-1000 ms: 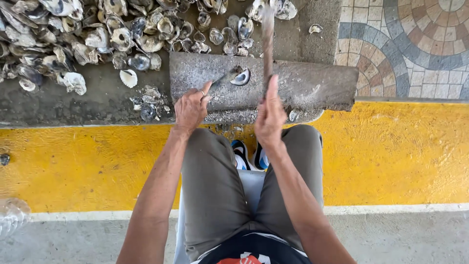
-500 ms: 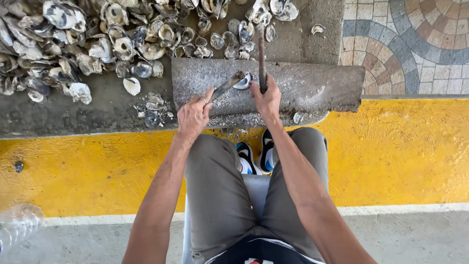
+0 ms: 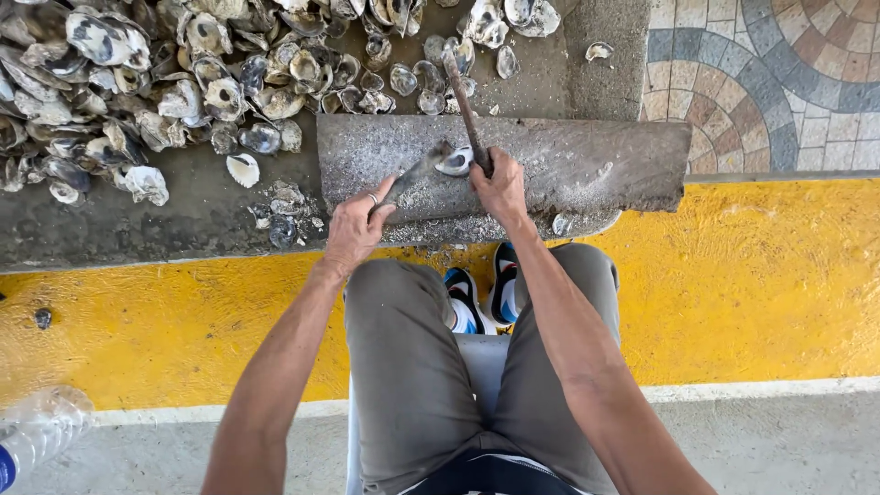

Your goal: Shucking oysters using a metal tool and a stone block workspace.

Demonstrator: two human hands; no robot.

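Oyster (image 3: pixel 456 163) on the grey stone slab (image 3: pixel 587 165), held between both hands. Left hand (image 3: pixel 356 225): curled around a flat grey blade (image 3: pixel 414 174), tip at the shell. Right hand (image 3: pixel 500 188): fist clamped on a rusty rod (image 3: pixel 465 101) over it. I judge the shell hard, rough, sharp-edged, brittle at the lip; best pinned flat by its thick hinge end.

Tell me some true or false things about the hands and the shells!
1. The right hand grips a thin rod. True.
2. The left hand is empty. False: it holds a long shell on the slab.
3. A pile of shells lies left of the slab. True.
4. The curb is painted red. False: it is yellow.
5. A plastic bottle lies at the lower left. True.
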